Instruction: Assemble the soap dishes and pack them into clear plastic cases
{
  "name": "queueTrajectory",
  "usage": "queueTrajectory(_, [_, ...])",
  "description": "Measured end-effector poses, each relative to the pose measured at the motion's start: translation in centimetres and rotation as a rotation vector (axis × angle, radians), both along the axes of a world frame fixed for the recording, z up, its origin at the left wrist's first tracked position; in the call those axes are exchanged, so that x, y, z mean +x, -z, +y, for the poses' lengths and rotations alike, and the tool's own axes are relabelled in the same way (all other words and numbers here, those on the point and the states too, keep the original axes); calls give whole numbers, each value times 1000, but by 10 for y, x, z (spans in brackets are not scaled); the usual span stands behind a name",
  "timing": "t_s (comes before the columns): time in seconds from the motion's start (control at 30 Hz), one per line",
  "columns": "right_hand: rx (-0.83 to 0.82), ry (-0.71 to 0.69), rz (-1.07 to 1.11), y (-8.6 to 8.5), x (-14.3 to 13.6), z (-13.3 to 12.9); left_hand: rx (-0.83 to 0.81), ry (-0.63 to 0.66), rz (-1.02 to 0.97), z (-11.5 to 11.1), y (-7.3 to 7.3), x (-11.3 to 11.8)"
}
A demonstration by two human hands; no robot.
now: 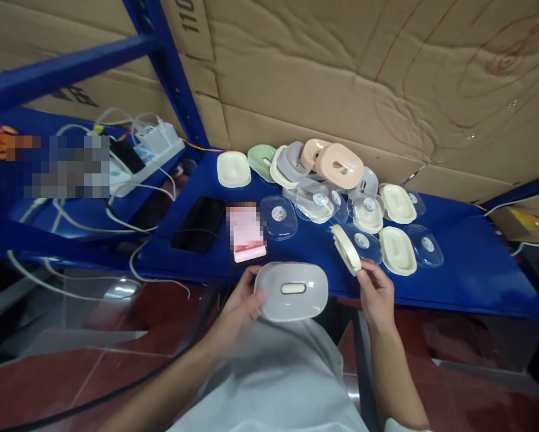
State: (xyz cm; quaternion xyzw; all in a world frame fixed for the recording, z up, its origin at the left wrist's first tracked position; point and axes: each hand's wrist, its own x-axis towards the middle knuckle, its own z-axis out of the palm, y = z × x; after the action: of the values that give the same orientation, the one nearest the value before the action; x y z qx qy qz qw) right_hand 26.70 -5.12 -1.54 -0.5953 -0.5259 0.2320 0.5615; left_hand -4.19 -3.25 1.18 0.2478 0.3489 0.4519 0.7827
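My left hand [242,305] grips the left end of a glossy grey oval plastic lid [312,303], thumb on top and fingers underneath. A narrow cream inset [293,288] sits in the middle of its upper face. Between the fingers of my right hand [377,294] is a shallow cream tray [346,249], tilted so that mostly its edge shows. Just beyond it, a clear cover [363,240] with a round sticker rests on the blue table, beside another cream tray [399,252] and a second clear cover [424,247].
Peach lids [348,159], a green lid [261,161] and more covers are piled against the cardboard wall [296,72]. A lit phone [250,253] and a dark phone [199,223] lie left on the blue table [467,264]. White cables hang near the power strip [159,159].
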Motion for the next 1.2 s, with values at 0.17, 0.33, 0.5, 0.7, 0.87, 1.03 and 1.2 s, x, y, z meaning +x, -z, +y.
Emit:
queueTrajectory(0.17, [41,-86,-189,-11,-9,-1,120,-233,178,-9,-13,-8])
queueTrajectory(0.33, [35,-187,-564,-16,-31,0,214,-446,295,-22,-25,-13])
queueTrajectory(0.5, [-10,-106,-841,-16,-31,4,111,-362,249,-15,-24,-12])
queueTrajectory(0.7, [-124,148,-990,-18,14,7,24,-96,205,-7,-13,0])
queueTrajectory(0.87, [-4,203,-834,-18,31,11,-63,51,121,-13,-9,11])
queueTrajectory(1.03, [121,200,-550,-30,9,-1,-105,94,26,-6,-7,17])
queueTrajectory(1.2, [293,-240,-635,-39,-34,-25,-67,85,-13,-2,1,18])
